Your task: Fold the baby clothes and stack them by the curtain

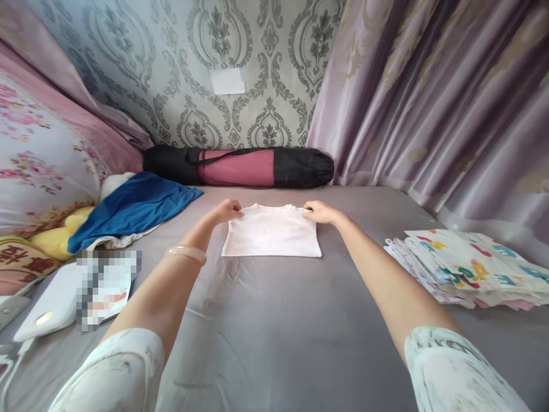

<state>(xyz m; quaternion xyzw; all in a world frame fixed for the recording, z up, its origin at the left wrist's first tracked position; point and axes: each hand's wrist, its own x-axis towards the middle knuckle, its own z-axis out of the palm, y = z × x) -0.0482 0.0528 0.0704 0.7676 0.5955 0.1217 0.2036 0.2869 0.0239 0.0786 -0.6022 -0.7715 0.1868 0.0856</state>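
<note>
Where grey bedsheet (pixel 274 320) bears white top (pixel 271 233), mat bag (pixel 240 167) lines wall (pixel 171 68).

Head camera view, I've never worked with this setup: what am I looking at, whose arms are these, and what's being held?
There is no machine here. A person wears one camera on the head, looking forward and down, so the two arms reaching in from below are the wearer's own. The left hand and right hand each pinch a far corner of a folded white garment, which lies flat on a grey bedsheet. To the right sits a stack of patterned cloths, and to the left a blue cloth. A rolled mat lies by the wall.
</note>
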